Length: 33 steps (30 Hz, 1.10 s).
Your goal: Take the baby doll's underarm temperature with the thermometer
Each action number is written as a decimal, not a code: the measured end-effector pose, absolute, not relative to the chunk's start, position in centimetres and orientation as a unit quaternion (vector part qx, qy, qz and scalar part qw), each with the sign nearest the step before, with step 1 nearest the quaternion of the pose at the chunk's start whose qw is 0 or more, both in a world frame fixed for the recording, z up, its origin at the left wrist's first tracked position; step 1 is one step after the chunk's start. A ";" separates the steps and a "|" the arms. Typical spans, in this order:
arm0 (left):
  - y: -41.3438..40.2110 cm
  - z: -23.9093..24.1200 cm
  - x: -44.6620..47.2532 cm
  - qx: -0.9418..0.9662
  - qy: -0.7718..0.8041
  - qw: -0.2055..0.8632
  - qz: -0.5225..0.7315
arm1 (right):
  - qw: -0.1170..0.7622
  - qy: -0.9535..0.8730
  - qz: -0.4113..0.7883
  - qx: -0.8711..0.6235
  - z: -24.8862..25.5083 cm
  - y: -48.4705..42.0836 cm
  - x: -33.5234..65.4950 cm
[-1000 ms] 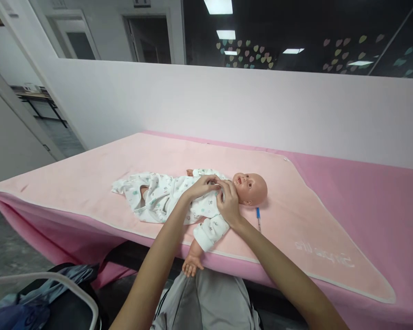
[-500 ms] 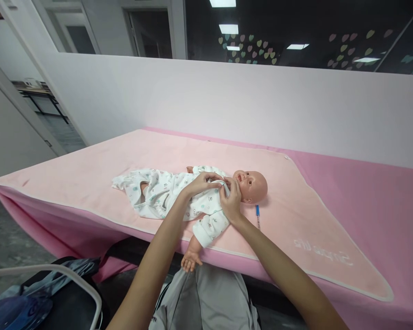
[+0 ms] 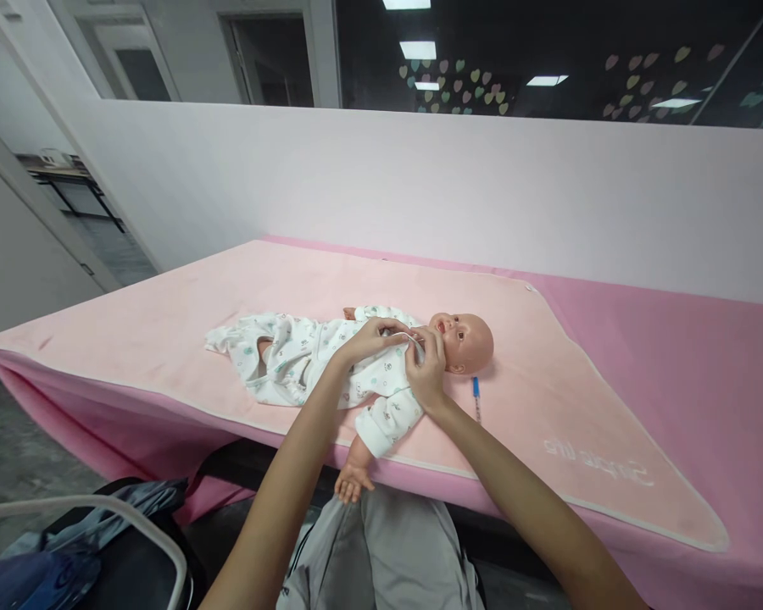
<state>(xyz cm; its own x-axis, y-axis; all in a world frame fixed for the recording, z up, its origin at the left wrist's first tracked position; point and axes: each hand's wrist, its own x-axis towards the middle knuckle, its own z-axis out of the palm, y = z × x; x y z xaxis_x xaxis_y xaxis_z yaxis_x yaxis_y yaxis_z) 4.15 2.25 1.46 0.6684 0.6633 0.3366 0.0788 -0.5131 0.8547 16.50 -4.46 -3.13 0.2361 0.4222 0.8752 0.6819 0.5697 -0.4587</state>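
"What's changed?"
"The white printed cloth outfit (image 3: 318,347) now shows its neckline, pinched narrowly between left hand (image 3: 375,339) and right hand (image 3: 425,369); attention seems centred there."
"And the bald plastic doll (image 3: 470,343)?"
"Face-up on the peach cloth mat (image 3: 331,280), head right."

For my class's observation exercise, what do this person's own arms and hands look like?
Both forearms are slim and bare, with no sleeve, watch or bracelet showing. The left hand and right hand are ungloved; I cannot tell about rings.
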 end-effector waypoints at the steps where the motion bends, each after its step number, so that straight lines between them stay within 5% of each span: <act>1: 2.2 1.4 4.2 0.802 0.231 0.437 0.336 | 0.641 -0.613 -0.107 -0.449 -3.2 -4.5 16.5; 9: 4.0 0.8 2.8 0.584 0.222 0.594 0.507 | 0.653 -0.616 -0.178 -0.403 -3.3 -4.7 16.6; 18: 1.9 0.4 -1.7 0.816 0.223 0.417 0.332 | 0.633 -0.634 -0.167 -0.411 -3.7 -4.5 16.7; 33: 1.3 0.1 -1.6 0.800 0.218 0.435 0.352 | 0.522 -0.706 -0.132 -0.460 -3.0 -5.0 16.4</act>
